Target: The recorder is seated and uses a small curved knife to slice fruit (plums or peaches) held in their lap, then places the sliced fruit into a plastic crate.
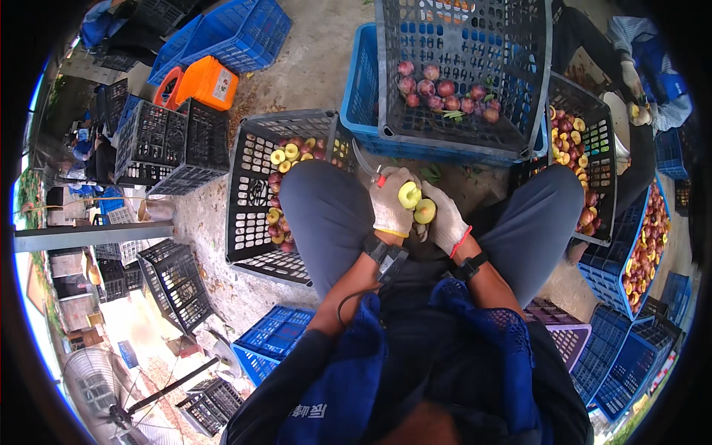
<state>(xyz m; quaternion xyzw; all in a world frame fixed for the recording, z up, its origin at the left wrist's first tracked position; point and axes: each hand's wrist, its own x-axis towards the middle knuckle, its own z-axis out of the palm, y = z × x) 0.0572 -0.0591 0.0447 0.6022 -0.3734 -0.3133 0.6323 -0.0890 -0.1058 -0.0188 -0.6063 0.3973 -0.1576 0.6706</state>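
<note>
In white knit gloves, both my hands meet between my knees. My left hand (391, 204) is closed on a cut plum half (409, 195), its yellow flesh facing up. Beside it, my right hand (446, 221) pinches another plum half (425, 211), the two pieces touching or nearly so. A red-ended thing (380, 180) with a thin curved pale strip shows at my left hand; its kind is unclear. By my left knee, a black crate (247, 185) holds cut and whole plums. Ahead, whole red plums (446, 88) lie in a tilted black crate (460, 137).
A blue crate (360, 85) sits under the tilted one. To the right stand a black crate of cut plums (569, 141) and a full blue crate (604, 267). Another person's gloved hand (638, 113) holds a plum piece there. An orange container (208, 83) stands back left.
</note>
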